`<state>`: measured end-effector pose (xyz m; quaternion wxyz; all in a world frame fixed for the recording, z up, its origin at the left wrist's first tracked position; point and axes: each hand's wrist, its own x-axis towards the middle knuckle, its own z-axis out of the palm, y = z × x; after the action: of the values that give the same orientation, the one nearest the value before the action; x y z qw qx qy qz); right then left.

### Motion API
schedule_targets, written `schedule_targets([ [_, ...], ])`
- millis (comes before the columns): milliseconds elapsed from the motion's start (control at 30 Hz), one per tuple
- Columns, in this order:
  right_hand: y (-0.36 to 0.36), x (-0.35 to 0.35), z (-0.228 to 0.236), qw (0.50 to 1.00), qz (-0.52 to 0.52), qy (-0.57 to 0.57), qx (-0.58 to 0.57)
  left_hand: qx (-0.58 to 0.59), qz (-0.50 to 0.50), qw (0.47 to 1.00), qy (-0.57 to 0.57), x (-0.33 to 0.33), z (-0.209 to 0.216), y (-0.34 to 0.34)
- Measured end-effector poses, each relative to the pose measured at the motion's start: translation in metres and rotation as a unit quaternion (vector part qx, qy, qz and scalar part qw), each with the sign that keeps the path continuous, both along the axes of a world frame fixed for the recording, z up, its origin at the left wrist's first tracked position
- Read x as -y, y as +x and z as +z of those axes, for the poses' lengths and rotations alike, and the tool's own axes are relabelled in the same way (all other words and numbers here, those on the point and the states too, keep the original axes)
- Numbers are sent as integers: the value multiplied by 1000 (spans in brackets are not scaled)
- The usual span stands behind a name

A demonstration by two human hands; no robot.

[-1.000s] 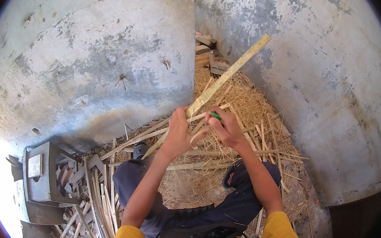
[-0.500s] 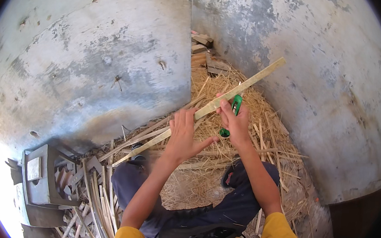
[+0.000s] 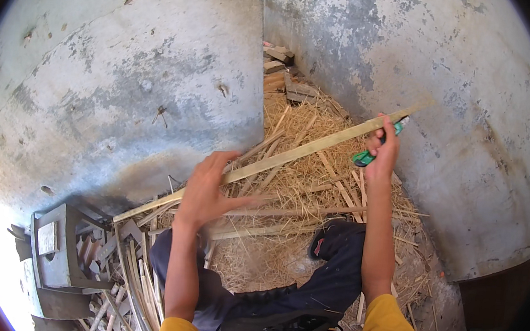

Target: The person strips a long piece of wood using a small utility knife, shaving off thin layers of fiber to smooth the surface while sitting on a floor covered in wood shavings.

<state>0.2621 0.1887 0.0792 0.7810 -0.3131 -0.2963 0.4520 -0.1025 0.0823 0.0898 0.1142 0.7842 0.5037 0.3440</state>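
Note:
A long, flat, pale bamboo strip (image 3: pixel 301 152) slants across in front of me, its far right end blurred against the wall. My right hand (image 3: pixel 383 152) is closed around the strip near that end and also holds a green utility knife (image 3: pixel 364 158) against the palm. My left hand (image 3: pixel 205 188) lies across the strip's lower left part, thumb stretched wide and fingers loosely extended, slightly blurred. It covers a stretch of the strip, whose lower left end shows beyond the hand above the heap of strips.
Curly shavings (image 3: pixel 306 122) and loose strips (image 3: pixel 273 213) cover the floor around my legs. More long strips (image 3: pixel 136 274) lie at left, beside a grey box-like frame (image 3: pixel 56 245). Worn walls (image 3: pixel 159 74) meet in the corner ahead, with wood blocks (image 3: pixel 275 67) there.
My right hand has moved right and up with the strip and knife. My left hand has shifted left, its thumb spread. The strip now lies at a shallower slant.

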Motion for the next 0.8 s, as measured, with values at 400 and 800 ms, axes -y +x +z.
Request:
schedule_targets([
  [400, 66, 1, 3, 997, -43, 29, -49, 9, 71, 997, -7, 7, -4, -29],
  [800, -41, 37, 1, 958, -41, 140, 249, 180, 87, 980, 16, 1, -5, 3],
])
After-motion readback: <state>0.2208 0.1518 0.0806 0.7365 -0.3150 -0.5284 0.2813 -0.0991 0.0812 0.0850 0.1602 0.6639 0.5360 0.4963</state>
